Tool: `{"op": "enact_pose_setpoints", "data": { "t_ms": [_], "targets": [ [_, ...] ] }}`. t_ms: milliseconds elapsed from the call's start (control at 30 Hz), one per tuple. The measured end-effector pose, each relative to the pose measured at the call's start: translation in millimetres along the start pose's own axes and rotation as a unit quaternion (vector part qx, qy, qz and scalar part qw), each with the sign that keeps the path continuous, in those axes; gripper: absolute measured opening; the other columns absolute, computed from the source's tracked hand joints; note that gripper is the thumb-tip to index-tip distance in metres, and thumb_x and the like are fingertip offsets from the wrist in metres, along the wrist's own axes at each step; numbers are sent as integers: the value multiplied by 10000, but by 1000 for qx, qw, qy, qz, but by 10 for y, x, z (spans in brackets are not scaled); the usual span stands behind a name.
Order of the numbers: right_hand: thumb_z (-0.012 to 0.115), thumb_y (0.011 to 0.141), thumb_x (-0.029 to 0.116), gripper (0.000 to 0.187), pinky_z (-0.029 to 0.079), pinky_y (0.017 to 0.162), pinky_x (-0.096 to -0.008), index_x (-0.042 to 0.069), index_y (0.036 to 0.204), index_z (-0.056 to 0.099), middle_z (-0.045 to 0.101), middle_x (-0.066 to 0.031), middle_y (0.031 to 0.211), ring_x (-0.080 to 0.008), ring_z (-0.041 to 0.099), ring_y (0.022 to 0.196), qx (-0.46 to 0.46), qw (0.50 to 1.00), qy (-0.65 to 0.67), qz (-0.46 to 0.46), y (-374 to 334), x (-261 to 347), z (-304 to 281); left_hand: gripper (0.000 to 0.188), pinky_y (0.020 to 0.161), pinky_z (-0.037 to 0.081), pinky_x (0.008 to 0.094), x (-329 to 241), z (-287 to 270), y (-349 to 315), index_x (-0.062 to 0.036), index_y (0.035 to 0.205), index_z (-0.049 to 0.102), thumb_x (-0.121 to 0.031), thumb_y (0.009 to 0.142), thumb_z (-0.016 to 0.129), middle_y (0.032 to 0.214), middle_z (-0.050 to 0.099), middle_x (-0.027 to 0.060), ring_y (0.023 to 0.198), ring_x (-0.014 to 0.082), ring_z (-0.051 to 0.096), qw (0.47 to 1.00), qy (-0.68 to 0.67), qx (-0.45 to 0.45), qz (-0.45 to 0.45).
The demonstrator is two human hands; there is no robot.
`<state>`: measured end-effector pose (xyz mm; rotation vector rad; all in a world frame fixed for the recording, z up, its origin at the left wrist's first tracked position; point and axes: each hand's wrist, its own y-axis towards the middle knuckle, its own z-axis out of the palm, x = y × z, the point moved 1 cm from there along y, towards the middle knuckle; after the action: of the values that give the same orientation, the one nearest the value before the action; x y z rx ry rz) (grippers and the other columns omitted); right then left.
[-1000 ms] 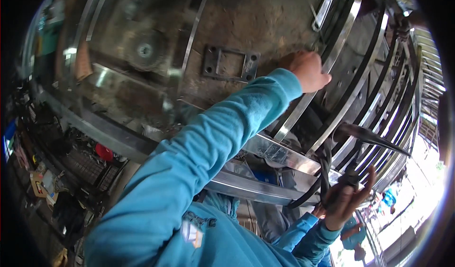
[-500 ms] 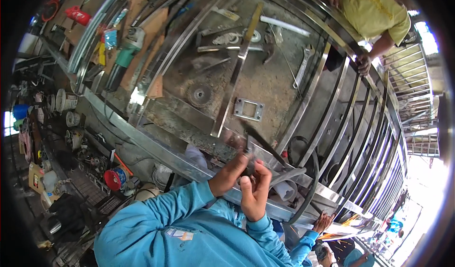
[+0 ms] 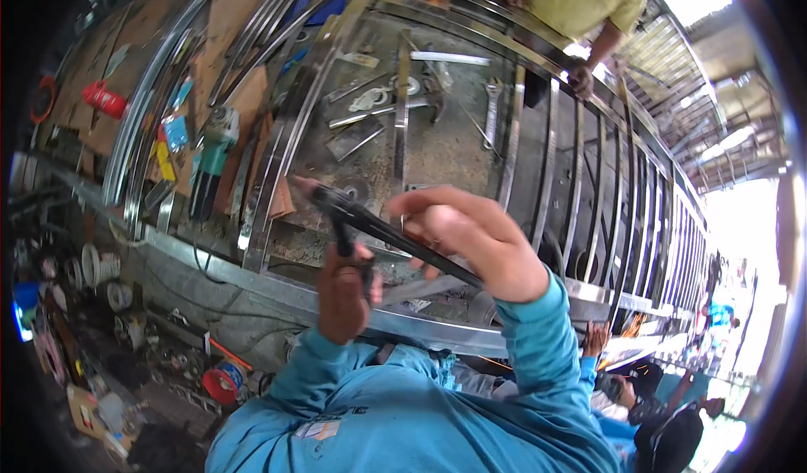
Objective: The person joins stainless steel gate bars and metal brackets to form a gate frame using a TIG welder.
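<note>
My left hand (image 3: pixel 343 301) is wrapped round the short black grip of what looks like a welding torch (image 3: pixel 363 219). The torch has a pinkish tip at its upper left, and a long black stem slants down to the right from its head. Close over that stem, my right hand (image 3: pixel 483 242) has bent fingers smeared by motion. Whether it touches the stem cannot be made out. Beneath both hands lies a frame of shiny metal tubes (image 3: pixel 402 141) on a dusty worktop.
A hammer (image 3: pixel 395 110), a wrench (image 3: pixel 492 116) and a green angle grinder (image 3: pixel 210 166) lie on the worktop. A person in a yellow shirt (image 3: pixel 580 2) grips the far rail. Another person's hand (image 3: pixel 597 338) rests on the frame at right, near sparks. A red reel (image 3: pixel 223 382) stands lower left.
My hands have gone from close together to apart, the left moving left and the right moving right and up. The torch has shifted left and now shows at full length. The view has turned.
</note>
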<state>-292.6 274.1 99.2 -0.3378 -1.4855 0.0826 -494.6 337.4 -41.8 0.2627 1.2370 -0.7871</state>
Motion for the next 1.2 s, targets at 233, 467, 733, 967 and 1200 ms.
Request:
{"op": "enact_pose_setpoints", "data": {
  "t_ms": [233, 467, 733, 967, 1200],
  "targets": [
    [468, 1102, 349, 450, 380, 416, -273, -53, 1192, 649, 594, -43, 643, -108, 510, 483, 175, 920, 286, 203, 260, -49, 89, 452, 440, 372, 231, -583, -400, -38, -49, 1147, 518, -493, 1086, 457, 672, 505, 4, 512, 71, 483, 971, 235, 11, 39],
    [522, 1062, 356, 368, 486, 529, -425, 7, 1097, 634, 659, -144, 718, -284, 635, 598, -36, 988, -56, 140, -142, -1439, -160, 420, 394, 360, 257, 235, -104, 85, -59, 1091, 537, -471, 1101, 453, 615, 484, 2, 443, 84, 468, 931, 328, 123, -103],
    [487, 1071, 387, 430, 528, 863, -516, 33, 1040, 728, 729, -240, 989, -454, 681, 970, -201, 956, -126, 170, -710, -2217, -501, 417, 772, 513, 513, 867, 229, 65, -32, 1078, 627, -437, 1057, 531, 942, 700, 251, 903, 509, 653, 876, 438, 161, -125],
    [724, 993, 204, 246, 447, 644, -253, 72, 1112, 555, 552, 33, 847, -66, 514, 749, -196, 974, 95, 65, -802, -2367, -622, 395, 747, 502, 539, 777, 374, 10, -45, 1090, 601, -433, 1062, 537, 933, 689, 267, 934, 520, 643, 877, 450, 151, -72],
    [623, 1058, 324, 336, 481, 697, -256, 55, 1253, 572, 604, 4, 941, -96, 578, 783, -116, 986, 67, 95, -692, -2452, -569, 381, 722, 493, 576, 708, 350, 24, -61, 1113, 576, -437, 1061, 541, 915, 698, 267, 902, 527, 651, 881, 444, 141, -81]
  ]
}}
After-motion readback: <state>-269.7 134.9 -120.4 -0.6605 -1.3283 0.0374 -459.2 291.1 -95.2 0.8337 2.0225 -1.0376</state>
